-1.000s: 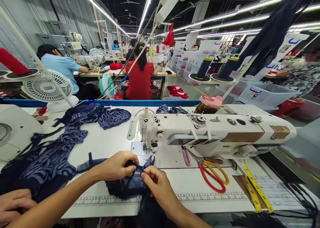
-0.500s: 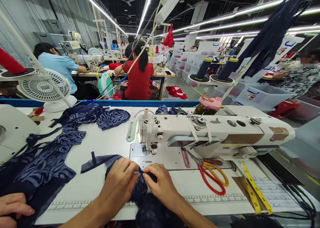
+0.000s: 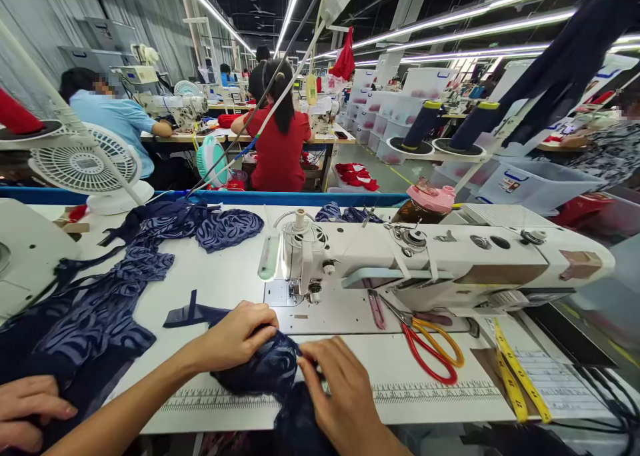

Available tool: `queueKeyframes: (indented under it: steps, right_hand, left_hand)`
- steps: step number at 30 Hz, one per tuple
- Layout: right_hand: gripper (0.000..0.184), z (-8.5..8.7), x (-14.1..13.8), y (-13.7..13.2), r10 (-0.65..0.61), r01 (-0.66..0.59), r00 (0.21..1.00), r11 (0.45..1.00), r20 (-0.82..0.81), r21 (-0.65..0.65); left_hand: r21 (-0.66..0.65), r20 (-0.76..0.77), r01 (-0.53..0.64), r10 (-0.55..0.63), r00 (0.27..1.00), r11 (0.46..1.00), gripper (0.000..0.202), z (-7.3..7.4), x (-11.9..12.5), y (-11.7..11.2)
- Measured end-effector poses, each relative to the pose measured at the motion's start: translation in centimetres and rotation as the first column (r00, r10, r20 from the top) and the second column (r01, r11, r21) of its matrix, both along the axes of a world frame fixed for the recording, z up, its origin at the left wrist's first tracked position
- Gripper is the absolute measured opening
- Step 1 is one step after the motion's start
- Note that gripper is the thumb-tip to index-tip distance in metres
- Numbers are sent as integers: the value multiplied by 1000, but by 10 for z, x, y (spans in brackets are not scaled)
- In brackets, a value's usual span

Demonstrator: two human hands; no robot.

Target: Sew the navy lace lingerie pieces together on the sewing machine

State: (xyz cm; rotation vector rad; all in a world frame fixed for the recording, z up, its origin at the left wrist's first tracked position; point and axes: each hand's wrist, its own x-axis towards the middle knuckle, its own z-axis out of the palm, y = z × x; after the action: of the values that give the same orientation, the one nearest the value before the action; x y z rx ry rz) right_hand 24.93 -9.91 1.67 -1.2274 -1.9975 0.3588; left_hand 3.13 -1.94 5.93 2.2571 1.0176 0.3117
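A navy bra [image 3: 273, 369] with a swirl-patterned cup lies at the table's front, in front of the sewing machine [image 3: 380, 256]. Its upper left edge is pinched by my left hand [image 3: 235, 339], fingers curled over the fabric. My right hand [image 3: 340, 389] grips the edge on the cup's right side between thumb and fingers. One navy band reaches left across the white table, while darker fabric hangs over the front edge below my right hand. The machine's needle area [image 3: 303, 293] is just behind my hands, apart from the bra.
More navy bras [image 3: 105, 296] are heaped at left, where another person's hand [image 3: 33, 409] rests. To the right lie scissors [image 3: 433, 349], a pink-handled tool [image 3: 377, 309] and a yellow tape measure [image 3: 515, 376]. A ruler strip [image 3: 430, 393] runs along the front edge. A pink-lidded jar [image 3: 430, 199] stands behind the machine.
My hands have moved apart, the left leftwards and the right rightwards and down. The patterned cup now shows spread out between them. The view has shifted slightly.
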Motion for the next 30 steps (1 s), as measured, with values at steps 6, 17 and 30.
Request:
queueKeyframes:
  steps: [6,17,30]
  right_hand:
    - [24,-3,-2,-4,-82,87,994,994,75,-65]
    - [14,3,1,22,16,-153,957,877,-291,-455]
    - [19,1,10,22,71,-302,929,714,-364,-632]
  left_hand:
    - [23,20,47,-47,999,999,21,-4,4,-1]
    - [474,104,-247,225,969,845,17,-20,22,-38]
    - [-410,142,-349,437,888,843,36,-25,15,-44]
